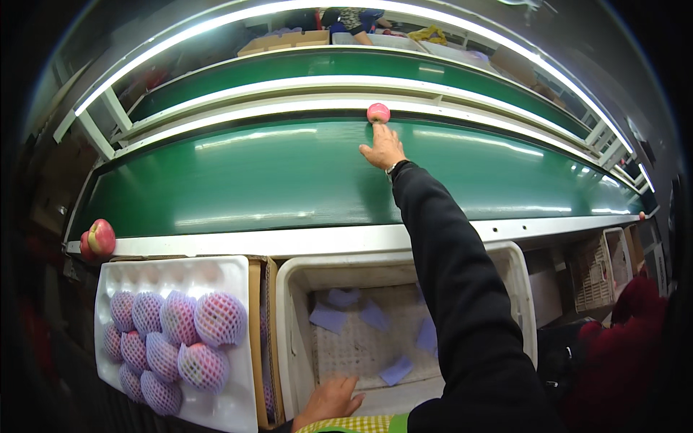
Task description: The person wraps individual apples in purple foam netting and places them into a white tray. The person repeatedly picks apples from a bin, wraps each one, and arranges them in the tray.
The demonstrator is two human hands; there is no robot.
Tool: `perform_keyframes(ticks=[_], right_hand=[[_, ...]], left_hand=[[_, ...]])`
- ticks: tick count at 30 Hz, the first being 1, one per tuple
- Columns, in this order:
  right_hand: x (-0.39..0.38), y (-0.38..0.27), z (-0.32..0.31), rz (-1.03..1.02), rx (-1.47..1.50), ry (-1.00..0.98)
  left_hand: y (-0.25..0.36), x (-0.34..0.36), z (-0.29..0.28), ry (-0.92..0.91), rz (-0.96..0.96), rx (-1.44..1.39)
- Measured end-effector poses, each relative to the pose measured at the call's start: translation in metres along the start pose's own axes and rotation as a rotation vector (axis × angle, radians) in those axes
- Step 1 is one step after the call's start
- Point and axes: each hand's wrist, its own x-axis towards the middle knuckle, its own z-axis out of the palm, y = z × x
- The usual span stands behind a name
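Observation:
My right hand [384,149] stretches across the green conveyor belt [289,177] toward a red apple [378,113] at the belt's far edge. Its fingers are extended, with the tips right at the apple's near side; whether they touch it I cannot tell. The hand is not wrapped round the fruit. My left hand [333,398] rests over the near side of a white plastic crate [285,346], fingers apart and nothing in them. Inside the crate lie several flat purple foam nets [396,370].
At left, a white moulded tray [231,404] holds several apples [212,317] in purple foam nets, beside a cardboard box [264,346]. Two apples [99,237] sit on the belt's white rail [216,244]. Another person [635,346] is at right; a second works beyond another belt [267,78].

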Motion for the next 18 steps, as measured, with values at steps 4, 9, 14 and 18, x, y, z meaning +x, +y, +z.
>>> perform_keyframes(ticks=[4, 9, 14, 18], right_hand=[[0.045, -0.016, 0.029, -0.049, -0.092, 0.078], [0.072, -0.035, 0.055, -0.091, -0.272, 0.048], [0.081, -0.056, 0.041, -0.163, -0.290, 0.119], [0.066, -0.044, 0.039, -0.073, -0.089, 0.186]], left_hand=[[-0.002, 0.003, 0.001, -0.124, -0.068, -0.061], [-0.035, -0.008, 0.045, -0.052, -0.009, -0.113], [-0.039, -0.007, 0.046, -0.330, -0.161, -0.162], [-0.030, -0.009, 0.049, -0.195, -0.173, -0.107]])
